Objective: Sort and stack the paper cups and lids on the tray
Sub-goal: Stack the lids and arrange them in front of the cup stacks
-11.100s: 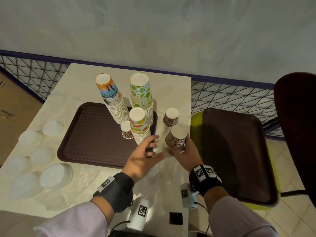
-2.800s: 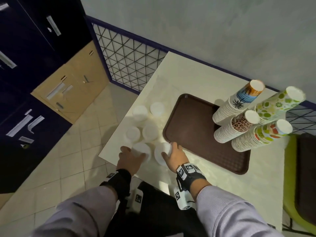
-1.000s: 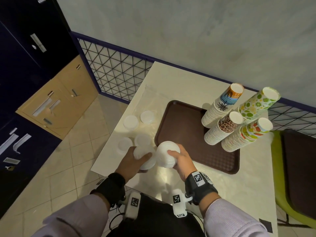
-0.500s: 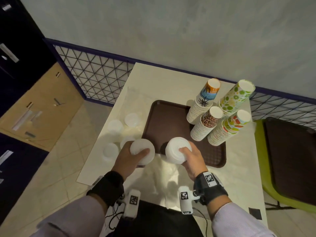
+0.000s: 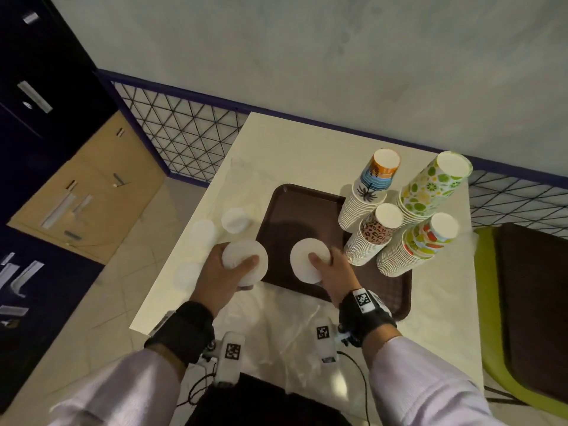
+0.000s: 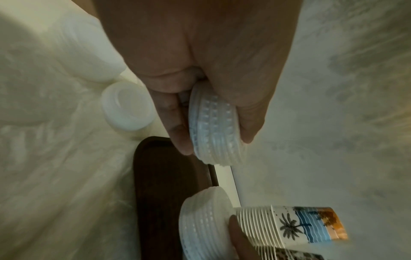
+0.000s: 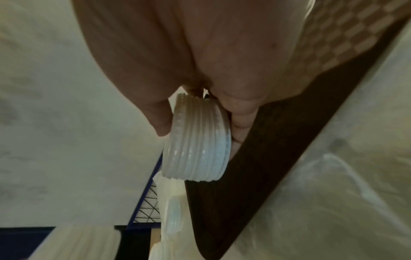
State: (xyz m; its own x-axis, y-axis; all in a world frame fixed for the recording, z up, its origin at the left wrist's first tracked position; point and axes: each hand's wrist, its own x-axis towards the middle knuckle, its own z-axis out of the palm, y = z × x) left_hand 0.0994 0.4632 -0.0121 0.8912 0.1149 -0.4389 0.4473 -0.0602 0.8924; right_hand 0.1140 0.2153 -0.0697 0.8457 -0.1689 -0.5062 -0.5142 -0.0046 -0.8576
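Note:
My left hand (image 5: 226, 273) grips a stack of white lids (image 5: 246, 261) (image 6: 214, 130) above the table, just left of the brown tray (image 5: 289, 219). My right hand (image 5: 330, 272) grips a second stack of white lids (image 5: 309, 262) (image 7: 196, 144) over the tray's near left part. Several stacks of upside-down paper cups stand at the tray's right end: a palm-print stack (image 5: 368, 192), a leopard-print stack (image 5: 373, 235), a lime-print stack (image 5: 430, 187) and a fruit-print stack (image 5: 415, 247).
More white lid piles (image 5: 235, 219) (image 5: 203, 232) (image 5: 186, 272) lie on the white table (image 5: 295, 139) left of the tray. A second brown tray (image 5: 534, 302) rests on a green chair at the right. A mesh fence and the wall stand behind.
Both hands lifted a lid stack off the table's left side and carried it right; the right hand's stack is now over the tray, the left's beside its edge.

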